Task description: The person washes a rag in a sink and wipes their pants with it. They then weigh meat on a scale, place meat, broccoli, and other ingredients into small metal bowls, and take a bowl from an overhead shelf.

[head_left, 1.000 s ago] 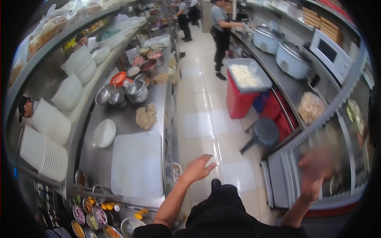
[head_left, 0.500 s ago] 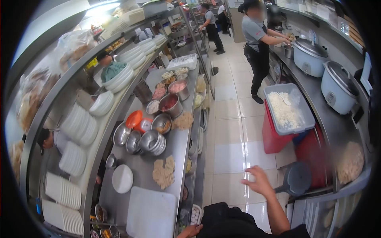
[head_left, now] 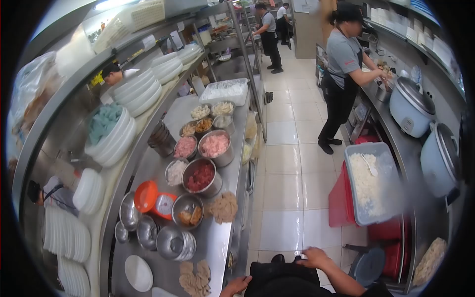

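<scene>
My left hand [head_left: 238, 285] is low at the bottom edge, beside my black apron [head_left: 282, 278], fingers stretched out and nothing visible in them. In front of my body on the other side is my right hand [head_left: 315, 258], fingers loosely bent and apart, also holding nothing that shows. Nearest to the left hand on the steel counter lies a crumpled beige cloth [head_left: 195, 278]. A stack of steel bowls [head_left: 176, 243] and an oval white plate [head_left: 138, 273] are close by. Right of my right hand is a dark grey round lid or pan with a handle [head_left: 368, 266].
Steel containers of raw meat [head_left: 200, 176], an orange scale [head_left: 157, 199] and a second cloth [head_left: 224, 208] stand along the counter [head_left: 217, 247]. A tub of rice [head_left: 368, 185] rests on a red bin [head_left: 341, 198]. A co-worker [head_left: 344, 74] stands by the rice cookers [head_left: 411, 106].
My view has moved forward along the aisle. My right hand has dropped closer to my body and its spread fingers have bent. My left hand stays low beside the apron.
</scene>
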`<act>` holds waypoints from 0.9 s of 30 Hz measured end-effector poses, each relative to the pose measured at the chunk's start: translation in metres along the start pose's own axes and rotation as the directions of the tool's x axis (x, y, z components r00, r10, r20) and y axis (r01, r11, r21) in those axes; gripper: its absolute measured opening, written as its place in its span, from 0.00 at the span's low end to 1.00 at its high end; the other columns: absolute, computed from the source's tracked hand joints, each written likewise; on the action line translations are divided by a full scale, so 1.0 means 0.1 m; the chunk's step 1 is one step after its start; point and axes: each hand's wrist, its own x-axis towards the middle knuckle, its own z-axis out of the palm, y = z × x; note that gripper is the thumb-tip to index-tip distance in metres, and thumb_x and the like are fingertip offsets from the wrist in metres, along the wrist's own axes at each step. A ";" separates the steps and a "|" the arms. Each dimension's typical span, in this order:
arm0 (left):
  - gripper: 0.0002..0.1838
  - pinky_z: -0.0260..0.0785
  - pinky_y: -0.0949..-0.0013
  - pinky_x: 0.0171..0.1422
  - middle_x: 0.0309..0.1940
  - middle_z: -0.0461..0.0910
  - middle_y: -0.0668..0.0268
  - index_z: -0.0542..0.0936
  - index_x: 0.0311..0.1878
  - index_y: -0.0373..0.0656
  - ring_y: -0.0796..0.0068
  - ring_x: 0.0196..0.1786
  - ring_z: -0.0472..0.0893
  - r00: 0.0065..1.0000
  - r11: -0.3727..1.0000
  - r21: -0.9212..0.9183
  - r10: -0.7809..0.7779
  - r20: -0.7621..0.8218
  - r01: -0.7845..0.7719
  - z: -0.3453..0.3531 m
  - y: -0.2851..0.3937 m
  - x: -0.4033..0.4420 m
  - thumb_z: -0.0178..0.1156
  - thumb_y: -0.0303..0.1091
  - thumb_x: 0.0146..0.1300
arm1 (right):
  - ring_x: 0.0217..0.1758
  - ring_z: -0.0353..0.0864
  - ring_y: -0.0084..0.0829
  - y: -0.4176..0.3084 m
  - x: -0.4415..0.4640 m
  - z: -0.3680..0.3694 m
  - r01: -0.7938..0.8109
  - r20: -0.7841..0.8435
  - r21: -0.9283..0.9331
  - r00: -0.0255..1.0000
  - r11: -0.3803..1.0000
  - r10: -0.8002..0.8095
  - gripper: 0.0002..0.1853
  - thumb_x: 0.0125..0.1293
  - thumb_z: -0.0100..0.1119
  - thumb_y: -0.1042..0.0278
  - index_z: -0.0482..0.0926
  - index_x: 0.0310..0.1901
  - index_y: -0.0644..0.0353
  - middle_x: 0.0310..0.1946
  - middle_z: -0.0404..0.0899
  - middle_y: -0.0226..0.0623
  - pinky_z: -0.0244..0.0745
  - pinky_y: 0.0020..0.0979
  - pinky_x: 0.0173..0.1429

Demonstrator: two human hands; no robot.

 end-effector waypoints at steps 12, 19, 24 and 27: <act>0.35 0.60 0.61 0.64 0.56 0.70 0.48 0.70 0.59 0.40 0.51 0.60 0.68 0.991 0.987 0.157 0.014 -0.134 0.007 -1.51 1.69 0.90 0.47 0.61 0.60 | 0.54 0.73 0.43 1.43 1.26 -0.97 -0.234 0.080 0.114 0.971 0.966 0.226 0.32 0.48 0.63 0.40 0.78 0.48 0.59 0.48 0.76 0.46 0.68 0.38 0.58; 0.33 0.60 0.63 0.63 0.54 0.73 0.52 0.71 0.58 0.43 0.55 0.59 0.71 0.969 0.980 -0.192 0.005 -0.247 -0.054 -2.04 2.43 0.96 0.48 0.61 0.60 | 0.46 0.76 0.46 0.48 3.32 -3.29 0.402 -0.347 0.009 0.860 0.916 -0.374 0.26 0.50 0.65 0.49 0.78 0.44 0.62 0.40 0.78 0.47 0.71 0.40 0.52; 0.31 0.62 0.68 0.61 0.52 0.75 0.56 0.71 0.59 0.43 0.62 0.57 0.73 0.960 0.787 -0.616 -0.143 -0.241 -0.038 -2.50 2.88 1.06 0.53 0.57 0.61 | 0.44 0.77 0.42 -0.94 3.97 -4.61 0.767 -0.525 0.197 0.608 0.610 -0.595 0.21 0.53 0.63 0.55 0.78 0.44 0.61 0.39 0.77 0.45 0.70 0.37 0.50; 0.29 0.61 0.70 0.61 0.53 0.75 0.59 0.71 0.59 0.43 0.67 0.56 0.72 0.958 0.730 -0.658 -0.018 -0.286 -0.183 -2.88 3.04 1.30 0.55 0.53 0.61 | 0.42 0.77 0.39 -1.47 4.07 -4.87 0.833 -0.532 0.303 0.551 0.462 -0.643 0.19 0.54 0.63 0.56 0.78 0.43 0.61 0.37 0.77 0.43 0.71 0.35 0.47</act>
